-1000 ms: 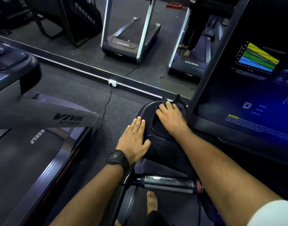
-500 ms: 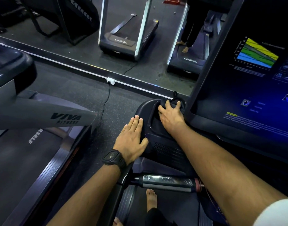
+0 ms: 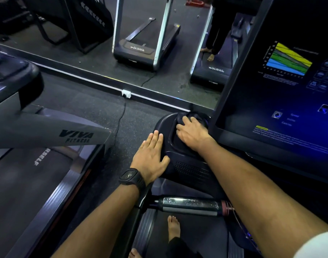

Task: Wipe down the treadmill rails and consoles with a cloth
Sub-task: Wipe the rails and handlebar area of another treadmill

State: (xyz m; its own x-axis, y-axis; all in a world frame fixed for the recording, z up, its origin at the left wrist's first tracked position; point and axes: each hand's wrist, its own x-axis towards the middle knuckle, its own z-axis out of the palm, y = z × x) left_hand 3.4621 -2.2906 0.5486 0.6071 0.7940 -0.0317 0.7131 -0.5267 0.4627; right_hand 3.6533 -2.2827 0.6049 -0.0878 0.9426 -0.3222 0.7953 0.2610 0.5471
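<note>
- Right hand (image 3: 192, 135): grip clenched on dark cloth (image 3: 189, 116), bunched at and beyond its fingertips, in console tray (image 3: 165, 125).
- Left hand (image 3: 150, 155): grip released, flat on tray's edge, just left of cloth.

A wall mirror (image 3: 96, 58) stands above a white socket (image 3: 126, 93).

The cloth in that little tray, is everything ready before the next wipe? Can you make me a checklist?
1. Cloth held by right hand: ok.
2. Cloth inside the tray: ok, at its far end.
3. Left hand flat on the tray's edge, bracing: ok.
4. Screen wiped: cannot tell.
5. Tray fully clean: cannot tell, too dark.
6. Shiny handle free to wipe: ok.
</note>
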